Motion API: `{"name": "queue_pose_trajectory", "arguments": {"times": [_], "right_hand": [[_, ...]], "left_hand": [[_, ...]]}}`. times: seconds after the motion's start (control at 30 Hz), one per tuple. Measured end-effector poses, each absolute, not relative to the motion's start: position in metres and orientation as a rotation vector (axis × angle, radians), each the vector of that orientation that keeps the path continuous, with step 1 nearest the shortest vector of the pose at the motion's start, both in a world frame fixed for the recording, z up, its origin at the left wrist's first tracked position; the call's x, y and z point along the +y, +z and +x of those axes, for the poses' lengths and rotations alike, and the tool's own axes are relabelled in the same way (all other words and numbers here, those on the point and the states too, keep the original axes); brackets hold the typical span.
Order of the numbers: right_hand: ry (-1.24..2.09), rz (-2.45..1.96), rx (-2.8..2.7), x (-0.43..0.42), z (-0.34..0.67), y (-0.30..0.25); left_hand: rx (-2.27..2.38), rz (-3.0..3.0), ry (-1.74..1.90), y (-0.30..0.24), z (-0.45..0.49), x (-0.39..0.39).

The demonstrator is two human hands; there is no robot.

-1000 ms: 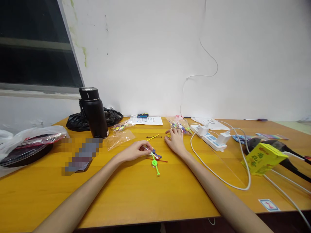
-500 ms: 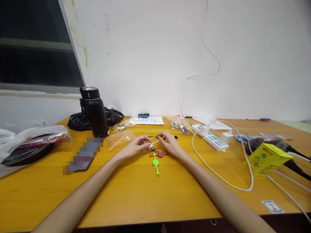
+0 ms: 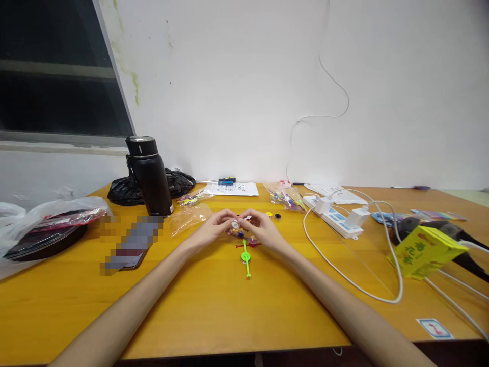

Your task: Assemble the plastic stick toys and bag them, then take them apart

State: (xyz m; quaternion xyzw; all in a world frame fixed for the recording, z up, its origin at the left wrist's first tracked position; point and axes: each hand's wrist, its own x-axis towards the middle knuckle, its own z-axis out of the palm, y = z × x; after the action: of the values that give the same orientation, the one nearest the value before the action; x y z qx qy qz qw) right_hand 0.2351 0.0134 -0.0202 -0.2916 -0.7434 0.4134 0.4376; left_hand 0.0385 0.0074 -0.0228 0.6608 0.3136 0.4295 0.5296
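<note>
Thumb and fingers of my left hand are pinched on a small white arrow spinner, at its round, clear-looking part. My right hand pinches the same piece from the other side, and a white arrow tip pokes out above its fingers. The fingers hide much of the spinner. Just below the hands a green arrow spinner lies on the wooden table, pointing away from me. It lies across a red arrow spinner. A blue piece is partly covered behind them.
A yellow disc and black disc lie beyond my right hand. Plastic bags of colourful parts are at the back. Left stand a black bottle and a phone; right, a power strip, looping cables and a yellow box.
My hands have come closer together around the white spinner, and its arrow tip now points up to the right. The yellow and black discs show more clearly beyond my right hand.
</note>
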Motion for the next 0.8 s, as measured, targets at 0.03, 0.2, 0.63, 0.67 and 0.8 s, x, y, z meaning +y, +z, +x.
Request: {"name": "queue_pose_trajectory", "arguments": {"times": [0.03, 0.2, 0.63, 0.67, 0.8], "right_hand": [[1.022, -0.74, -1.821, 0.016, 0.236, -0.021], [0.964, -0.849, -1.694, 0.025, 0.241, -0.026], [0.974, -0.781, -1.779, 0.015, 0.234, -0.022], [0.974, -0.78, -1.796, 0.014, 0.234, -0.022], [0.993, -0.783, -1.836, 0.009, 0.232, -0.022]], "left_hand": [[0.75, 1.554, 1.031, -0.022, 0.039, 0.007], [0.787, 1.632, 1.153, -0.02, 0.042, 0.002], [0.742, 1.631, 1.207, -0.021, 0.042, 0.008], [0.735, 1.598, 1.195, -0.021, 0.041, 0.008], [0.685, 1.497, 1.157, -0.025, 0.042, 0.008]]}}
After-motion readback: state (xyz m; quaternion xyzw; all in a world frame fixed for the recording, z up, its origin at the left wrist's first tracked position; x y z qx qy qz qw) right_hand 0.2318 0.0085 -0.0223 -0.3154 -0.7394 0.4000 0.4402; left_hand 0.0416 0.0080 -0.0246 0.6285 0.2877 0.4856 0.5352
